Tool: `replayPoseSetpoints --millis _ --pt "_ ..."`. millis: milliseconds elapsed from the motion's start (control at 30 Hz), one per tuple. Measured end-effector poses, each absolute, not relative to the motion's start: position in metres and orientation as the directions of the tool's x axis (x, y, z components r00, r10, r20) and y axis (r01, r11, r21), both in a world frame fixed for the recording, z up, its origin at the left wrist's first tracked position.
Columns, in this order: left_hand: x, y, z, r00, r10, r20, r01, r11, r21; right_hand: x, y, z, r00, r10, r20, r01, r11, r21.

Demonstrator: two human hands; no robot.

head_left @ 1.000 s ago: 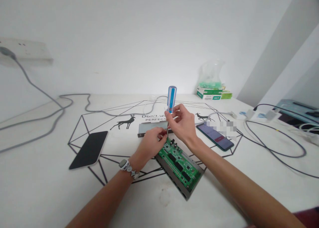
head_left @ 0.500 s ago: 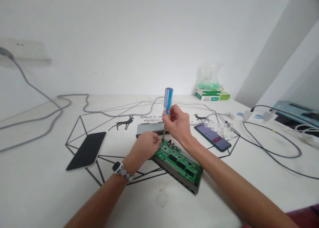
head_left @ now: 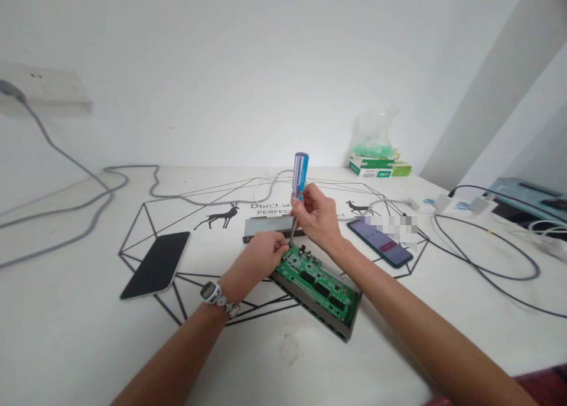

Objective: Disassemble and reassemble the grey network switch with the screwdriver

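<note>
A screwdriver [head_left: 300,174] with a clear and blue handle stands nearly upright, tilted slightly. My right hand [head_left: 318,214] grips it low on the handle, fingers closed. Its metal tip meets the far left corner of a green circuit board [head_left: 318,282], which lies in a grey metal casing [head_left: 310,307] with a row of ports along the near side. At that same corner, beside the tip, the fingers of my left hand [head_left: 263,252] are pinched together; what is between them is too small to make out. Behind the hands lies a grey metal cover [head_left: 261,226], partly hidden.
To the left lies a dark tablet-like phone [head_left: 157,265]; to the right, a phone with a lit screen [head_left: 380,242]. A grey cable [head_left: 190,203] runs across the back. Boxes [head_left: 371,165] under a plastic bag stand by the wall. A power strip [head_left: 447,204] with plugs sits at right.
The screwdriver leans a little more to the right at its top. My left hand has stayed at the board's corner, and the whole view has shifted slightly.
</note>
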State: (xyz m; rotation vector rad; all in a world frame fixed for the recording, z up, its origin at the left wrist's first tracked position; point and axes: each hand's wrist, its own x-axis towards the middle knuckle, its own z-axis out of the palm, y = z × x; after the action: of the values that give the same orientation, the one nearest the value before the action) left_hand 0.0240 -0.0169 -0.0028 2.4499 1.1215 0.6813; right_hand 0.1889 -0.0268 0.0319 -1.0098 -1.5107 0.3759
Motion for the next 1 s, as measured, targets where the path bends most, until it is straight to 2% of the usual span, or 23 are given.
replayPoseSetpoints --millis 133,267,433,500,600,733,800,900,1000 --pt "0.02 -0.01 -0.007 0.579 0.762 0.289 0.576 -0.634 0.516 0.192 -0.023 0.031 0.036 0.784 0.62 0.297 0.584 -0.756" --pt "0.018 -0.006 -0.005 0.569 0.749 0.339 0.498 -0.642 0.583 0.196 -0.024 0.034 -0.062 0.82 0.569 0.195 0.569 -0.799" --pt "0.028 -0.009 -0.001 0.598 0.701 0.389 0.201 -0.6 0.774 0.201 -0.031 0.041 -0.151 0.846 0.512 0.096 0.528 -0.844" --pt "0.032 -0.01 -0.002 0.59 0.704 0.395 0.129 -0.565 0.815 0.202 -0.032 0.041 -0.16 0.846 0.508 0.074 0.524 -0.849" --pt "0.036 -0.01 -0.006 0.558 0.733 0.388 0.126 -0.538 0.833 0.197 -0.032 0.038 -0.1 0.857 0.506 0.088 0.514 -0.853" --pt "0.036 -0.01 -0.007 0.521 0.763 0.382 0.158 -0.525 0.836 0.186 -0.031 0.031 0.151 0.824 0.547 0.227 0.509 -0.83" --pt "0.037 -0.011 -0.007 0.506 0.77 0.387 0.149 -0.521 0.84 0.182 -0.032 0.03 0.212 0.796 0.567 0.298 0.5 -0.813" --pt "0.038 -0.013 -0.005 0.497 0.772 0.395 0.123 -0.514 0.849 0.183 -0.034 0.032 0.193 0.785 0.589 0.346 0.507 -0.79" --pt "0.038 -0.015 -0.003 0.479 0.783 0.397 0.119 -0.506 0.854 0.187 -0.036 0.035 0.078 0.821 0.565 0.284 0.525 -0.802"
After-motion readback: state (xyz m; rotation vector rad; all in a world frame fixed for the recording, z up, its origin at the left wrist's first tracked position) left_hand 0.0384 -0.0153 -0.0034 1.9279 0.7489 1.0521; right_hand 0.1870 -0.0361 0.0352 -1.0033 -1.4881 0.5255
